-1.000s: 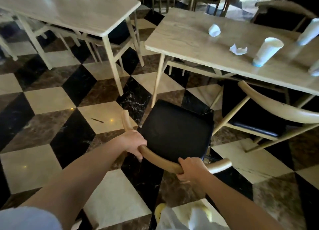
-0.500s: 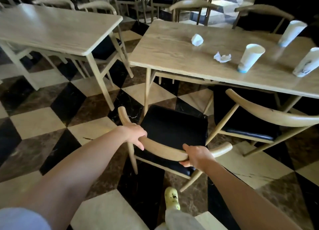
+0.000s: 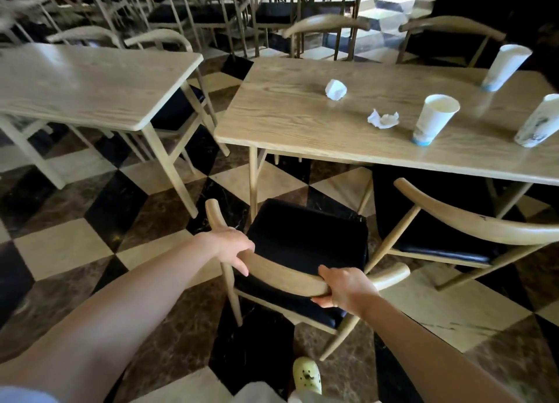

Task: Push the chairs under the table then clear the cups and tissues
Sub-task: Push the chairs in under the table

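Note:
A wooden chair (image 3: 305, 239) with a black seat stands in front of the light wood table (image 3: 290, 121), its seat front near the table's left leg. My left hand (image 3: 233, 248) grips the left part of its curved backrest, and my right hand (image 3: 344, 287) grips the right part. A second chair (image 3: 472, 221) stands to the right, partly under the table. On the tabletop lie two crumpled tissues (image 3: 335, 89) (image 3: 382, 119). Three white paper cups stand there: one near the middle (image 3: 435, 118), one at the back right (image 3: 505, 66), one at the right edge (image 3: 538, 124).
Another wooden table (image 3: 90, 84) stands to the left with chairs tucked under it. More chairs (image 3: 326, 30) line the far side and fill the background. The floor is checkered tile. My yellow shoe (image 3: 307, 375) shows at the bottom.
The chair has moved forward toward the table with both hands on its backrest. The view has lifted, so more of the table and far chairs shows.

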A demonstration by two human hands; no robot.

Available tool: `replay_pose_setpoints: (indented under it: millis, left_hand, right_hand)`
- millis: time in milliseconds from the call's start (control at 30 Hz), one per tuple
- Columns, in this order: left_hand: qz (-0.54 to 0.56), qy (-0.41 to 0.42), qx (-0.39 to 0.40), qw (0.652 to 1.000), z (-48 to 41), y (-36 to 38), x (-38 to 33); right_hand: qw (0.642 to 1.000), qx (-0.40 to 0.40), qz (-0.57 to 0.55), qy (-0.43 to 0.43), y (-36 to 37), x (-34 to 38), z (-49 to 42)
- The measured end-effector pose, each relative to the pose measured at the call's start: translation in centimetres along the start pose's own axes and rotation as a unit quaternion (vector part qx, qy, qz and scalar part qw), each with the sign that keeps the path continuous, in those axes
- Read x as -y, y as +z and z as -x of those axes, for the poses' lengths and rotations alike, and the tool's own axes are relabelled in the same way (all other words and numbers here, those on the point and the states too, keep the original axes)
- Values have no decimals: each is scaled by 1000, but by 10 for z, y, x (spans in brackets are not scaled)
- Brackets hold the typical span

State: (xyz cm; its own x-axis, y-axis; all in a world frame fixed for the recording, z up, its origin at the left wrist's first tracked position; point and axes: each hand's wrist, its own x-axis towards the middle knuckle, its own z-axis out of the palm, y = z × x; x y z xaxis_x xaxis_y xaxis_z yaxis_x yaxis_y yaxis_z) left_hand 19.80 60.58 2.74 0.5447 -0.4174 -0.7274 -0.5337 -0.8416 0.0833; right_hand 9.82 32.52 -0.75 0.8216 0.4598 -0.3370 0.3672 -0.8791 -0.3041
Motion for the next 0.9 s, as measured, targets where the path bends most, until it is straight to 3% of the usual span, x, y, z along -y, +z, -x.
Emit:
replay_pose_setpoints:
  millis: [200,367,567,900]
  left_hand:
    - [6,34,22,999,2,4,2]
    - [-1,82,35,996,4,13,7]
    - [-10,122,-19,992,22,34,15]
    - [-64,102,-148,982,20,66,48]
  right_hand:
    - [999,3,37,10,7,11,9]
    - [997,8,32,72,14,33,20]
    - [990,34,53,124,11,64,19]
    - [988,54,96,106,0,84,-6]
